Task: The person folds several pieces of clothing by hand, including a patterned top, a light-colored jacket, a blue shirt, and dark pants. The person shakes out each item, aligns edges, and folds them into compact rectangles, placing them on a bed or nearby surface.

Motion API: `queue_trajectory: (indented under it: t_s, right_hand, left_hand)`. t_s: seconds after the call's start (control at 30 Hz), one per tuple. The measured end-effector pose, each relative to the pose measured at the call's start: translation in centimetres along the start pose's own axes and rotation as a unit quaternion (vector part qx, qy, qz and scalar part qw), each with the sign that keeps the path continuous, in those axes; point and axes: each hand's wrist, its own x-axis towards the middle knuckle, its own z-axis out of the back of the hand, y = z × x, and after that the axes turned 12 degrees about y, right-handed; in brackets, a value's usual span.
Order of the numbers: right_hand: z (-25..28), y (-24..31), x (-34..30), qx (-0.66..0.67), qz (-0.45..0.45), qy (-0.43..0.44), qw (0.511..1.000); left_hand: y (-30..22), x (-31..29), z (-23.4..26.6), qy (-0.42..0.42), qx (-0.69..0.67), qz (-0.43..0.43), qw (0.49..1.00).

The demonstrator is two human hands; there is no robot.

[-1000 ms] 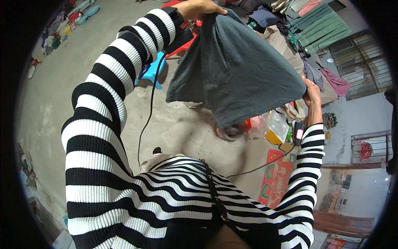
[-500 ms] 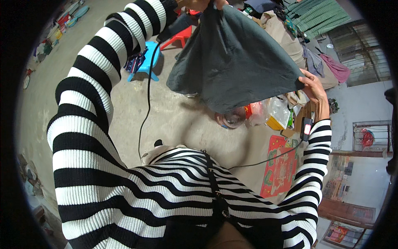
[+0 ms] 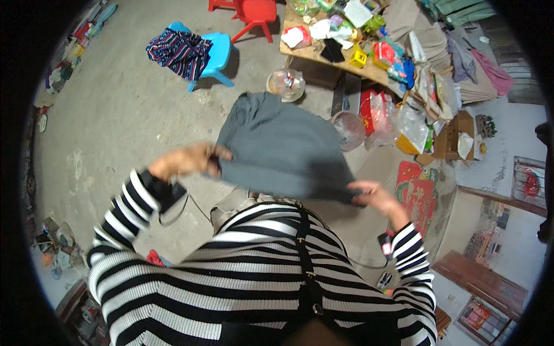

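Note:
A dark grey cloth (image 3: 283, 144) is stretched between my hands in front of my waist; whether it is a garment I cannot tell. My left hand (image 3: 193, 160), slightly blurred, grips its near left corner with the fingers curled round the edge. At the near right corner, my right hand (image 3: 378, 199) pinches the fabric between thumb and fingers. The far side hangs away from me, with a bunched fold at its far left corner. Each wrist carries a small dark device with a cable.
Beyond the cloth stands a cluttered wooden table (image 3: 314, 53). A blue chair (image 3: 219, 57) with a patterned garment (image 3: 180, 53) over it stands at the far left, near a red chair (image 3: 255, 17). Plastic bins (image 3: 348, 128) and bags sit below the table. A red mat (image 3: 418, 199) lies to the right.
Both hands have come down and closer to my body, bringing the cloth from high up to waist height. It now spreads wide between them, and the table behind has come into view.

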Motion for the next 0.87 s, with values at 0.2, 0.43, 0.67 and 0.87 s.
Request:
queue_trajectory:
  t_s: [0.2, 0.43, 0.67, 0.87]
  right_hand:
    - [-8.8, -10.6, 2.9, 0.127, -0.143, 0.131, 0.973]
    - [-10.8, -11.5, 3.8, 0.101, -0.138, 0.175, 0.97]
    - [-11.3, -15.5, 2.9, -0.067, -0.108, 0.05, 0.991]
    - [-6.8, -15.2, 3.5, -0.186, -0.01, -0.058, 0.981]
  left_hand:
    - [9.2, -0.1, -11.4, 0.089, -0.289, 0.141, 0.943]
    - [10.8, -0.9, -16.4, 0.051, -0.281, 0.209, 0.935]
    - [11.6, 0.3, -19.5, -0.086, 0.051, 0.183, 0.978]
    - [8.1, 1.5, -16.1, -0.231, 0.198, 0.077, 0.949]
